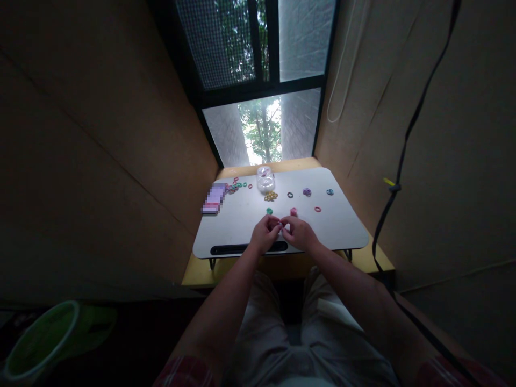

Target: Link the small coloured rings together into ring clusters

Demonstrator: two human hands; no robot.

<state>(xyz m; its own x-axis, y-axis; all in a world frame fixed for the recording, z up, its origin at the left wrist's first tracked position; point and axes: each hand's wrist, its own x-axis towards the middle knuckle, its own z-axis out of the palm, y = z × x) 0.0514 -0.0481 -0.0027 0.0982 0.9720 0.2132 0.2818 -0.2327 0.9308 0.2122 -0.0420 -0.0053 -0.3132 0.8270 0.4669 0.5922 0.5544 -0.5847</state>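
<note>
Meeting at fingertips over white table [234, 228], left hand [264, 235] and right hand [300, 233] curl inward, perhaps for fine control; anything pinched too small to tell. Green bundle [269, 211], pink bundle [293, 212] just beyond, probably for easy reach.

Pinched item [281, 224] too small to tell

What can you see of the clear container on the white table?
The container looks like see-through plastic, with two rounded parts, one behind the other; the far one shows something pinkish. Whether it is a lid is unclear. It sits near the far edge of the table, just behind the yellow bands. Neither the left hand nor right hand touches it.
</note>
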